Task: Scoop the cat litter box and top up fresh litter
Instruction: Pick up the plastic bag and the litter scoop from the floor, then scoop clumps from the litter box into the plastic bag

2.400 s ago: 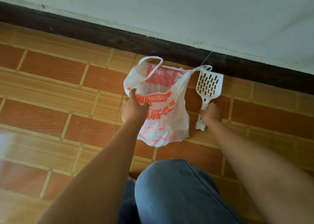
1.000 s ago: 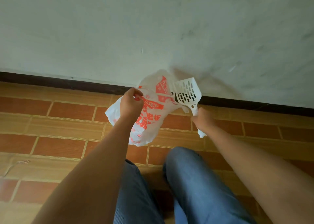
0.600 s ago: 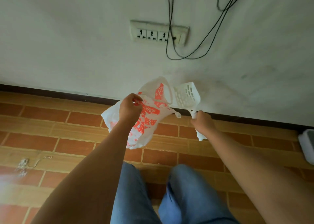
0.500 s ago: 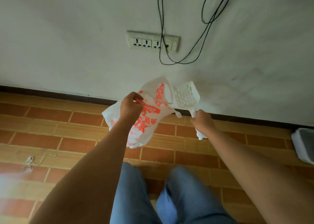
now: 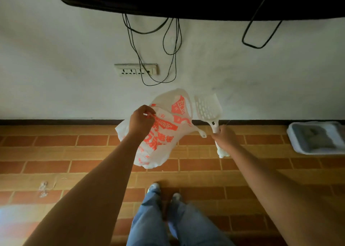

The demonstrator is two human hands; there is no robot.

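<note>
The person has risen from a crouch since a moment ago; both shoes now show, and a television's lower edge (image 5: 186, 1) has come into view. The left hand (image 5: 141, 120) pinches the white plastic bag (image 5: 162, 133) shut-fingered, and the right hand (image 5: 224, 136) is closed around the slotted scoop (image 5: 208, 108), its handle in the fist. The litter box (image 5: 317, 137) sits on the tiled floor (image 5: 56, 152) against the wall, well right of the hands.

Floor (image 5: 56, 163): brick-pattern tiles in red-brown and tan, bounded by a dark skirting board (image 5: 56, 121) at the wall; bearing a pale litter tray (image 5: 291, 132) at far right near the skirting, a small pale scrap (image 5: 43, 188) at left, and the person's shoes (image 5: 154, 186).
</note>
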